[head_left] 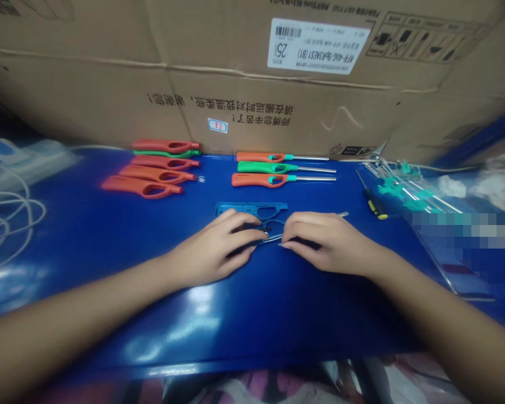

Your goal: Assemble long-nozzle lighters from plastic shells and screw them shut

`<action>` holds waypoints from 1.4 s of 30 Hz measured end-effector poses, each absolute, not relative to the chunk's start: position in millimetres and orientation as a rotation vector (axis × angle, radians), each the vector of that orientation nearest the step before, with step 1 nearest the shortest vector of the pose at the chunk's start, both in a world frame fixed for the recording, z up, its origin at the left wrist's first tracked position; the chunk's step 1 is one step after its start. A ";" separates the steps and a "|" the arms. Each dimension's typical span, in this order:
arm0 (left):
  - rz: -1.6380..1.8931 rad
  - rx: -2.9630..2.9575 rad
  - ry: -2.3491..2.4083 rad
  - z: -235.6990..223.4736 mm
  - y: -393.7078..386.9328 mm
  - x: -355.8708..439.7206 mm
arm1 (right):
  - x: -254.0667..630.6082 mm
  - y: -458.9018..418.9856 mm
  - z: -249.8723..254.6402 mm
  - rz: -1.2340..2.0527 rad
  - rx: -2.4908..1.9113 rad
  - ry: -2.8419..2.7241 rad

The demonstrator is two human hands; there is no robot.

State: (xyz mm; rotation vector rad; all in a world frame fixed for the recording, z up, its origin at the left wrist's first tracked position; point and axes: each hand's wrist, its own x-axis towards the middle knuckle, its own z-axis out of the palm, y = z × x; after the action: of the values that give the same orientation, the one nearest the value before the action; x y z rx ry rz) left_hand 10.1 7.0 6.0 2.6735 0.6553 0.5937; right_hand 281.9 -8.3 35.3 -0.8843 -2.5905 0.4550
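Both my hands rest on the blue table (278,303) and pinch a blue lighter body (271,231) between them. My left hand (219,247) closes on its left end, my right hand (324,241) on its right end, where a thin metal tube (342,214) sticks out. A separate blue handle shell (252,209) lies flat just behind my fingers.
Several red and green handle shells (155,168) lie at the back left. Three assembled lighters (278,168) with metal tubes lie at the back middle. A yellow-black screwdriver (372,202) and teal parts with rods (404,188) sit right. A cardboard box (252,73) walls the back; white cable (8,219) left.
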 end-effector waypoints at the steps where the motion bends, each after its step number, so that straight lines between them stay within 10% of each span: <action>1: 0.596 2.683 0.653 5.9 6.9 10.1 | 282.9 -8.3 36.3 0.479 -0.874 -2.603; 42: 0.532 2.692 0.691 7.5 7.4 8.7 | 311.2 13.3 39.1 0.611 -1.154 -2.457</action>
State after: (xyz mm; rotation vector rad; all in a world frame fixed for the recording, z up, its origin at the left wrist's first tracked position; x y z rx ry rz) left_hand 8.7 7.4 7.5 2.6921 0.6914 0.5315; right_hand 311.2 13.3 39.1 -1.1542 -2.4568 0.6110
